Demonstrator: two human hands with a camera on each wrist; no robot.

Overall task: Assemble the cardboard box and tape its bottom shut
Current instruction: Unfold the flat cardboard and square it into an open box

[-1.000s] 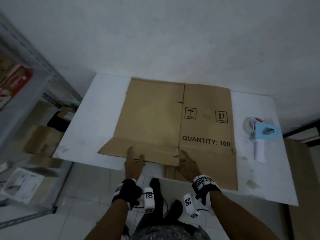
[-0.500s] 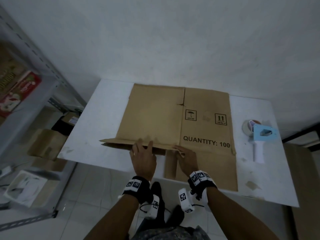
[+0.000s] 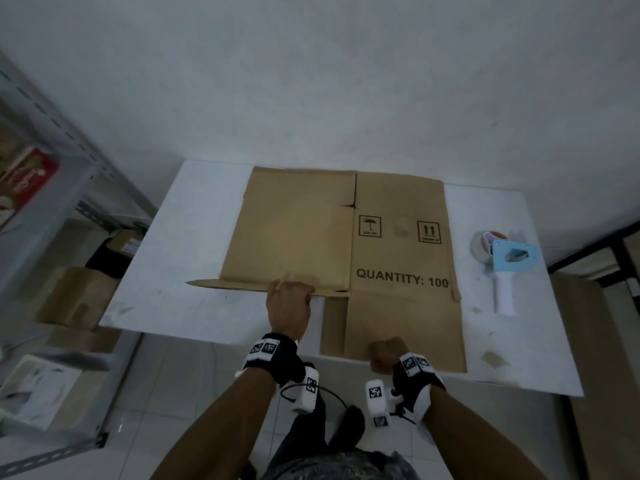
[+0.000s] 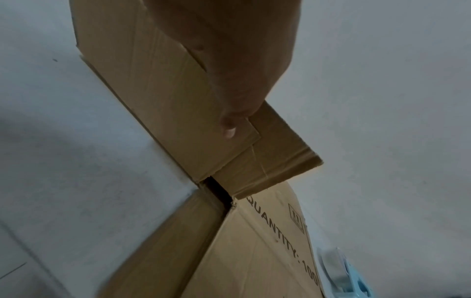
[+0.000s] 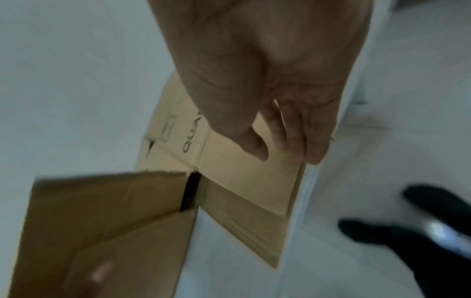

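Note:
A flattened brown cardboard box [image 3: 304, 230] printed "QUANTITY: 100" lies on the white table [image 3: 166, 271]. My left hand [image 3: 290, 299] grips the near left flap [image 3: 228, 285], which stands raised on edge; in the left wrist view the thumb [image 4: 228, 129] presses on that flap [image 4: 158, 96]. My right hand [image 3: 384, 355] curls round the near edge of the right flap [image 3: 405, 323] at the table's front. The right wrist view has its thumb [image 5: 254, 149] on top of the flap [image 5: 242, 181]. A light blue tape dispenser [image 3: 502, 268] lies to the right of the box.
A metal shelf rack [image 3: 52, 209] stands to the left, with cardboard boxes [image 3: 76, 296] on the floor under it. The wall rises directly behind the table. My feet [image 3: 346, 427] are on the tiled floor below the table's front edge.
My left hand has lifted the near left flap from flat to standing on edge. My right hand has drawn back from the crease to the near edge of the right flap and curled round it.

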